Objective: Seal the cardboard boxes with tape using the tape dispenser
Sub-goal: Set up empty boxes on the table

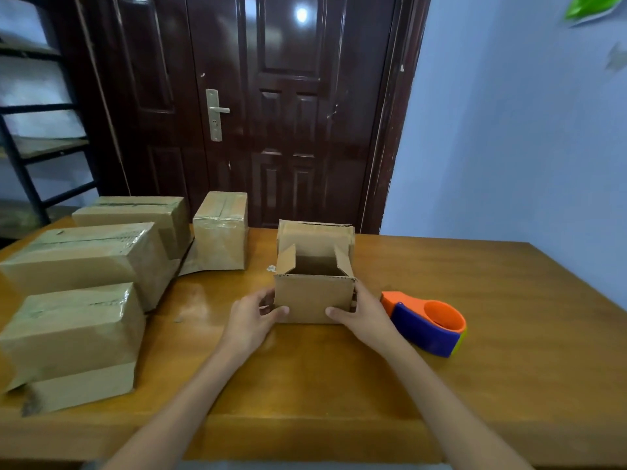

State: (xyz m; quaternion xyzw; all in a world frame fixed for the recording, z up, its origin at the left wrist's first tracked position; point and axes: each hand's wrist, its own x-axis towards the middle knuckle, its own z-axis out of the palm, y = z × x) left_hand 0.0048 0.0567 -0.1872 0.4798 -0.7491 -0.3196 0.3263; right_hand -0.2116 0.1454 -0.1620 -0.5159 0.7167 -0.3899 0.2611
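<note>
A small open cardboard box stands on the wooden table, its top flaps raised. My left hand grips its lower left corner, thumb on the front face. My right hand grips the lower right corner the same way. An orange and blue tape dispenser lies on the table just right of my right hand, untouched.
Several taped cardboard boxes sit on the left half of the table: one at the front left, one behind it, another further back, and a small upright one. A dark door stands behind the table.
</note>
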